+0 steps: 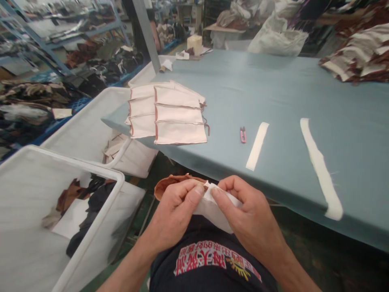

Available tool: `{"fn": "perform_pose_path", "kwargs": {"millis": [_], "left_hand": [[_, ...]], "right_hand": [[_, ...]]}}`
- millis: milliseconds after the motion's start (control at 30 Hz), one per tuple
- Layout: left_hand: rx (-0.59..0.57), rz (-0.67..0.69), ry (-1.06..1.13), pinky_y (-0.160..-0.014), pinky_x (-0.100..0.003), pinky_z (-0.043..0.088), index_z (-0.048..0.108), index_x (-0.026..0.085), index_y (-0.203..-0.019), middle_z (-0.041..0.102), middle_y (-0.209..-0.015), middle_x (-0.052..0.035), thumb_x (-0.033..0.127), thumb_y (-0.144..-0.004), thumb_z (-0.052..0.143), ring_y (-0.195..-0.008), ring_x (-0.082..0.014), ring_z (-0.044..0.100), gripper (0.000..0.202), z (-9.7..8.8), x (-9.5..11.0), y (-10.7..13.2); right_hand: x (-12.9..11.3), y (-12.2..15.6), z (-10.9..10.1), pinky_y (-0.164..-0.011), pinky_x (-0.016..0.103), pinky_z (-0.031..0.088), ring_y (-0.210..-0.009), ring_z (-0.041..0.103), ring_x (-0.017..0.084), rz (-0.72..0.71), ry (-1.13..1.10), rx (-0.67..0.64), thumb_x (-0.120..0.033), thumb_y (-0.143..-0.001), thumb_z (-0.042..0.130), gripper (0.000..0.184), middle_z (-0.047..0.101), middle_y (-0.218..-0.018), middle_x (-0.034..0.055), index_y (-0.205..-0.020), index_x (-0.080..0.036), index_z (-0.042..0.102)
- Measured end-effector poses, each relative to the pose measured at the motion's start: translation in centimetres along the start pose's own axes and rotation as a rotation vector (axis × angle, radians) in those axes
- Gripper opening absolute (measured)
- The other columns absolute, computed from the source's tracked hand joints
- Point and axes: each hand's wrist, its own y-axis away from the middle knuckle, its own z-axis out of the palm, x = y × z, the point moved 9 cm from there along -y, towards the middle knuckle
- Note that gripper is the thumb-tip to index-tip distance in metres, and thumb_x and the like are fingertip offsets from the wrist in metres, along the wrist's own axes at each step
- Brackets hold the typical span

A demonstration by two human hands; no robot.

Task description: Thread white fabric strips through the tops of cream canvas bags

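Note:
Just in front of my body, both hands pinch a piece of white and brown fabric point(212, 211). My left hand point(179, 207) is closed on it, thumb and forefinger near its upper edge. Close beside it, my right hand point(243, 205) grips the same edge, with the thumb on top. A brown part of the piece point(170, 182) curves out behind my left hand. On the table beyond lie pink thread snips point(243, 135), a short white strip point(257, 147) and a longer white strip point(320, 170).
Stacked cream fabric pieces with brown edging point(180, 113) lie at the left of the blue-green table point(231, 89). White plastic bins point(82, 170) holding cloth stand on the left. At the far right is a heap of cream and brown fabric point(361, 52); a white sack point(278, 38) sits at the back.

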Motion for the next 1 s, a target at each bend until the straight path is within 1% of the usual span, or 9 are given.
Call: {"fn": "perform_pose_path", "kwargs": {"millis": [133,300,500,633,700,767,833,867,1000], "left_hand": [[0.005,-0.013,0.024,-0.058,-0.021,0.037,0.072,0.013,-0.084,0.063,-0.074,-0.0006,0.032,-0.103,0.050,-0.066,-0.0112,0.047,0.034,-0.2,-0.4,0.0],[-0.004,-0.068,0.097,-0.054,-0.020,0.034,0.068,0.014,-0.081,0.060,-0.071,0.0007,0.037,-0.102,0.053,-0.061,-0.0098,0.044,0.035,-0.4,-1.6,-0.1],[0.013,-0.079,0.075,-0.054,-0.020,0.033,0.066,0.013,-0.078,0.056,-0.068,0.0015,0.034,-0.102,0.052,-0.060,-0.0095,0.041,0.035,-0.7,-2.2,-0.3],[0.046,-0.047,0.101,-0.053,-0.020,0.032,0.064,0.014,-0.074,0.051,-0.065,0.0026,0.037,-0.101,0.052,-0.058,-0.0088,0.038,0.038,-0.9,-2.1,-0.6],[0.057,-0.050,0.131,-0.054,-0.019,0.034,0.064,0.014,-0.072,0.055,-0.066,0.0019,0.039,-0.099,0.054,-0.060,-0.0088,0.042,0.038,-0.8,-2.2,-0.7],[0.061,-0.089,0.153,-0.058,-0.019,0.040,0.065,0.014,-0.076,0.063,-0.072,-0.0003,0.037,-0.094,0.060,-0.064,-0.0103,0.050,0.030,-0.5,-2.4,-0.7],[0.081,-0.111,0.123,-0.061,-0.020,0.045,0.068,0.014,-0.081,0.069,-0.078,-0.0024,0.032,-0.089,0.065,-0.068,-0.0123,0.056,0.020,-0.4,-2.4,-0.6],[0.103,-0.103,0.083,-0.061,-0.020,0.045,0.068,0.014,-0.082,0.069,-0.078,-0.0024,0.029,-0.087,0.065,-0.068,-0.0125,0.057,0.017,-0.5,-2.2,-0.6],[0.166,-0.031,-0.118,-0.054,-0.019,0.041,0.071,0.014,-0.079,0.067,-0.069,0.0001,0.022,-0.087,0.057,-0.060,-0.0105,0.053,0.018,-0.7,-1.3,-0.3]], "right_hand": [[0.0,-0.2,0.1,-0.042,0.022,0.033,-0.045,0.047,0.011,0.028,-0.017,-0.012,-0.039,-0.089,0.058,0.025,0.056,-0.052,-0.0051,-0.070,-0.022,0.057],[0.3,-0.3,0.6,-0.043,0.022,0.034,-0.045,0.048,0.011,0.048,-0.031,-0.027,-0.039,-0.088,0.058,0.025,0.056,-0.053,-0.0048,-0.069,-0.022,0.057],[0.4,-0.6,0.7,-0.044,0.023,0.033,-0.045,0.050,0.012,0.025,0.023,0.040,-0.039,-0.087,0.058,0.026,0.057,-0.052,-0.0041,-0.068,-0.022,0.056],[0.3,-0.7,0.7,-0.046,0.024,0.035,-0.046,0.051,0.012,-0.001,0.053,0.097,-0.039,-0.088,0.057,0.025,0.059,-0.054,-0.0038,-0.070,-0.022,0.058],[0.4,-0.6,0.8,-0.047,0.024,0.035,-0.047,0.052,0.013,0.002,0.062,0.109,-0.039,-0.088,0.058,0.025,0.060,-0.054,-0.0036,-0.070,-0.022,0.058],[0.6,-0.5,1.0,-0.047,0.024,0.034,-0.047,0.052,0.013,0.013,0.061,0.111,-0.040,-0.088,0.058,0.024,0.061,-0.055,-0.0034,-0.071,-0.023,0.058],[0.7,-0.4,1.1,-0.047,0.024,0.034,-0.048,0.052,0.014,0.018,0.058,0.121,-0.040,-0.088,0.058,0.023,0.061,-0.055,-0.0034,-0.072,-0.023,0.058],[0.8,-0.3,1.2,-0.047,0.024,0.034,-0.048,0.052,0.014,0.019,0.056,0.128,-0.040,-0.088,0.058,0.023,0.061,-0.055,-0.0034,-0.073,-0.023,0.058],[1.2,-0.1,1.4,-0.047,0.024,0.034,-0.048,0.051,0.013,0.030,0.015,0.143,-0.040,-0.088,0.059,0.024,0.059,-0.055,-0.0036,-0.072,-0.023,0.057]]}}
